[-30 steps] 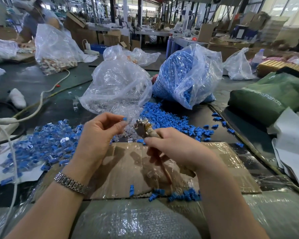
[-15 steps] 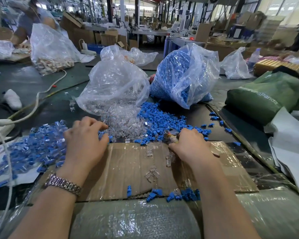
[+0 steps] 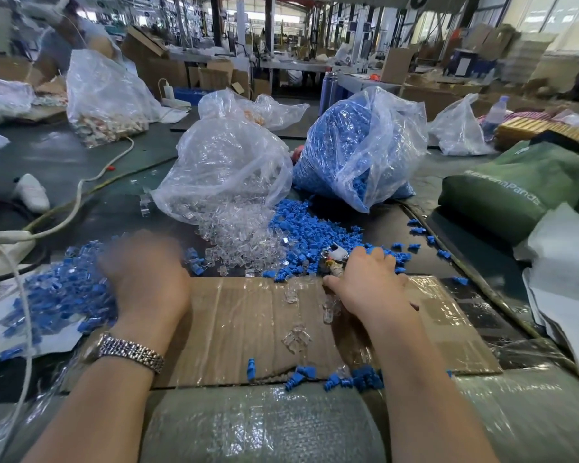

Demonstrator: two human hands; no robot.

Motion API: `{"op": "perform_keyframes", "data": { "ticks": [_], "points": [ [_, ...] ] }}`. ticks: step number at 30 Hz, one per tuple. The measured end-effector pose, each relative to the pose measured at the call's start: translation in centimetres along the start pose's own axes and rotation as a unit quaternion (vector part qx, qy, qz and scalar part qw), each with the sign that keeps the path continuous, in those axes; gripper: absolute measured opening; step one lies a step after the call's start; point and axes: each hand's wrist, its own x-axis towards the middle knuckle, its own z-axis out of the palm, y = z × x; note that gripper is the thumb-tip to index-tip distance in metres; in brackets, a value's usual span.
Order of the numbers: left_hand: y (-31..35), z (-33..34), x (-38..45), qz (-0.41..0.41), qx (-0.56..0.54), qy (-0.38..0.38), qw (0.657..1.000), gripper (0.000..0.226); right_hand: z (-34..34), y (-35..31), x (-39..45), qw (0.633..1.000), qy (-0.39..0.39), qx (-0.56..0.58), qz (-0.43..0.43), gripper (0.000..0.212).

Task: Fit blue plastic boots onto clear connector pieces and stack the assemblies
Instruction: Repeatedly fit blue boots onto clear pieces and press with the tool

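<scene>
Loose blue boots [image 3: 310, 230] lie heaped beside a spill of clear connector pieces [image 3: 244, 243]. A pile of finished blue-and-clear assemblies [image 3: 59, 290] sits at the left on white paper. My left hand [image 3: 147, 279] is palm down at the right edge of that pile, blurred by motion, and its fingers cannot be made out. My right hand [image 3: 368, 282] rests at the near edge of the blue boots, closed around a small metal-headed tool [image 3: 336, 254]. A few clear connectors [image 3: 296, 337] lie on the cardboard sheet [image 3: 234, 315].
A clear bag of connectors [image 3: 224, 168] and a bag of blue boots [image 3: 358, 145] stand behind the heaps. A green bag [image 3: 515, 188] lies at the right and a white cable [image 3: 77, 198] at the left. More blue boots [image 3: 358, 379] lie by the cardboard's front edge.
Both hands dropped from mid-air to the table. The left hand swung left onto the assembly pile. The right hand, still holding the tool, reached forward to the blue boots.
</scene>
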Motion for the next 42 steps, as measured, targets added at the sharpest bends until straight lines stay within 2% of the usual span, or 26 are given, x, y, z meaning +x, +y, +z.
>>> {"op": "perform_keyframes", "data": {
  "ticks": [2, 4, 7, 10, 14, 20, 26, 32, 34, 36, 40, 41, 42],
  "points": [
    [1.0, 0.1, -0.3, 0.095, -0.059, 0.031, 0.993, 0.015, 0.0, -0.3, 0.1, 0.999, 0.035, 0.004, -0.012, 0.064],
    [2.2, 0.6, -0.7, 0.175, -0.086, 0.014, 0.981, 0.02, 0.0, -0.6, 0.3, 0.996, 0.067, 0.031, -0.057, 0.049],
    [2.9, 1.5, -0.8, 0.211, -0.076, -0.033, 0.974, 0.028, 0.1, -1.6, 0.4, 0.979, 0.084, 0.079, -0.171, 0.024],
    [2.9, 1.9, -0.7, 0.213, -0.092, -0.055, 0.971, 0.028, 0.8, -2.9, -0.1, 0.967, 0.049, 0.058, -0.242, 0.02],
    [3.6, 1.8, -0.8, 0.211, -0.127, -0.067, 0.967, 0.019, 1.6, -3.9, -0.3, 0.964, 0.016, 0.02, -0.265, 0.028],
    [3.8, 1.5, -1.0, 0.198, -0.186, -0.069, 0.96, 0.015, 1.7, -3.9, -0.2, 0.969, 0.007, 0.047, -0.244, 0.016],
    [3.4, 1.8, -0.7, 0.159, -0.169, -0.092, 0.968, 0.008, 1.4, -3.0, 0.1, 0.973, 0.006, 0.074, -0.22, 0.004],
    [3.2, 1.3, -0.7, 0.168, -0.182, -0.06, 0.967, 0.006, 1.3, -3.0, 0.2, 0.976, 0.019, 0.076, -0.202, 0.013],
    [3.4, 0.8, -0.9, 0.168, -0.254, -0.06, 0.951, 0.011, 1.2, -2.9, 0.2, 0.975, 0.028, 0.097, -0.196, 0.018],
    [3.8, 0.1, -1.1, 0.147, -0.354, -0.092, 0.919, 0.019, 1.1, -2.9, 0.2, 0.972, 0.029, 0.129, -0.193, 0.016],
    [4.2, -0.9, -1.2, 0.069, -0.548, -0.235, 0.8, 0.023, 1.0, -3.0, 0.1, 0.943, 0.023, 0.258, -0.208, 0.005],
    [4.3, -1.0, -1.3, 0.066, -0.553, -0.25, 0.792, 0.022, 1.0, -3.0, 0.0, 0.936, 0.021, 0.28, -0.212, 0.005],
    [4.4, -0.9, -1.5, 0.074, -0.537, -0.249, 0.803, 0.019, 1.0, -3.0, 0.0, 0.932, 0.017, 0.292, -0.213, 0.007]
  ]
}}
